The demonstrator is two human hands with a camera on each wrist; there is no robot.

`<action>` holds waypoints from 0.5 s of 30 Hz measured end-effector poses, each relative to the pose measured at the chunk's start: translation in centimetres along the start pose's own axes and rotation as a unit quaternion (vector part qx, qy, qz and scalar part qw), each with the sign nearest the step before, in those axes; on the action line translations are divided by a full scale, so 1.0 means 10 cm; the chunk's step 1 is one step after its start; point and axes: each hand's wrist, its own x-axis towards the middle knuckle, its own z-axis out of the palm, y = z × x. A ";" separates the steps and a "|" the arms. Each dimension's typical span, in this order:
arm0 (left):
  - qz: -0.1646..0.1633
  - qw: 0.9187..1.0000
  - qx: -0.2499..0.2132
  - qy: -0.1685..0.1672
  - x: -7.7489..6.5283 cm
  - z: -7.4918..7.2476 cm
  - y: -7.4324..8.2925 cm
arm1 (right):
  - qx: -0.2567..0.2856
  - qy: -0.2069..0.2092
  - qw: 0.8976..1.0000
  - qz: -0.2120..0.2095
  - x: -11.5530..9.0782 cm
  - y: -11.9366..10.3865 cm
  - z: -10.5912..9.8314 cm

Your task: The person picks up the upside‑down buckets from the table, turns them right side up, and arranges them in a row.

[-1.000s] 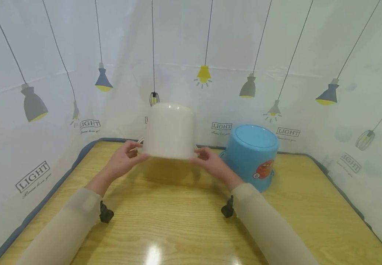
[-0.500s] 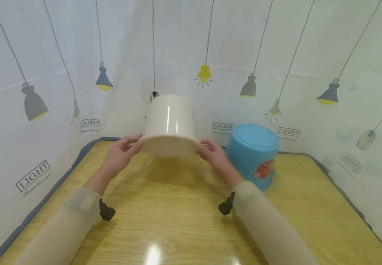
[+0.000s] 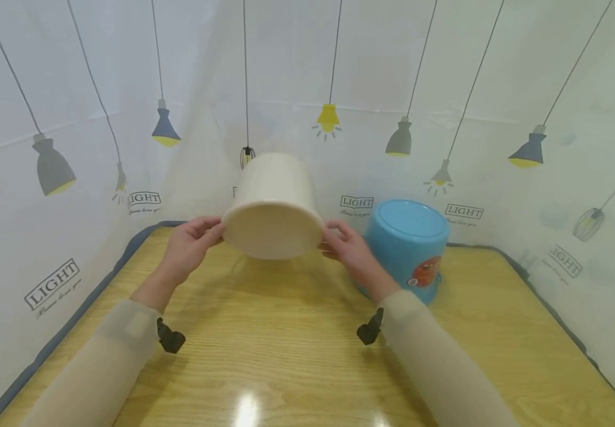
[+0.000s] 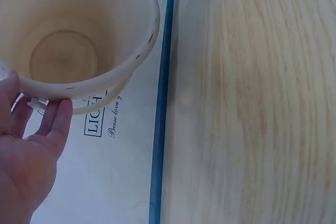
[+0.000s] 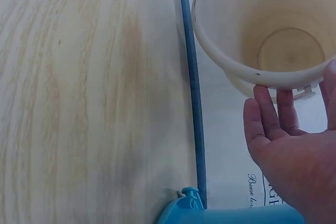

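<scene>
Between my two hands a cream-white bucket [image 3: 275,178] is held up above the table, tilted so that its open mouth faces me and slightly down. On the left, my left hand [image 3: 185,252] pinches the rim, thumb on the inner side and fingers behind near the handle joint. My right hand [image 3: 354,255] grips the opposite side of the rim in the same way. Both wrist views look into the bare inside of this bucket [image 4: 68,51] down to its round base, with a pale handle [image 4: 105,100] hanging behind the rim.
A light blue bucket [image 3: 403,249] with a red sticker [image 3: 426,273] stands upside down on the wooden table [image 3: 264,344], close beside my right forearm. White sheeting [image 3: 296,65] printed with lamps rises behind and at both sides of the table.
The cream bucket has tipped from nearly upside down, its mouth swinging up and towards me so the inside shows. Both hands rose a little with the rim. The blue bucket stayed put.
</scene>
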 end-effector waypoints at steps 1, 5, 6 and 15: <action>0.002 1.000 -0.002 -0.001 0.00 0.00 0.01 | -0.006 -0.003 1.000 -0.001 0.00 -0.01 -0.01; 0.007 1.000 0.008 -0.001 0.00 -0.03 0.04 | -0.020 -0.009 1.000 -0.008 -0.01 -0.06 -0.04; 0.009 1.000 0.013 -0.002 0.00 -0.04 0.04 | -0.020 -0.008 1.000 -0.011 -0.01 -0.07 -0.04; 0.033 0.998 0.060 -0.017 -0.02 -0.11 0.05 | -0.079 -0.005 0.996 -0.039 -0.01 -0.10 -0.07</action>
